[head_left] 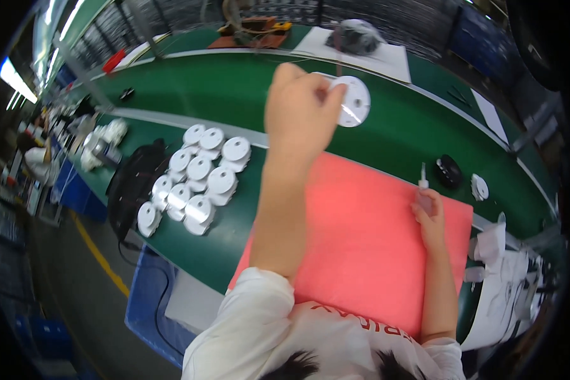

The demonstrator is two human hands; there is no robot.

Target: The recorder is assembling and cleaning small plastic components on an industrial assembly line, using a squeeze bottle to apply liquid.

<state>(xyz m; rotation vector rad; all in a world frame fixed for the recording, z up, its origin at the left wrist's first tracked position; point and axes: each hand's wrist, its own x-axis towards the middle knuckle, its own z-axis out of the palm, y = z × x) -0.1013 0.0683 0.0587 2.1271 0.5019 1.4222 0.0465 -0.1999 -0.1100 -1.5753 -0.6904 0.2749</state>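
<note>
My left hand is raised over the green belt, its fingers pinching the edge of a white round plastic disc with a hole near its middle. Above the right part of a pink mat, my right hand is closed around a small bottle with a thin needle tip that points up and away from me. The bottle's body is mostly hidden by my fingers. To the left of the mat, several white round plastic housings are grouped closely on the green table.
A black bag lies left of the housings. On the green belt sit a black round object and a white round part. White cloth or paper lies at the right. A blue bin stands below the table's left edge.
</note>
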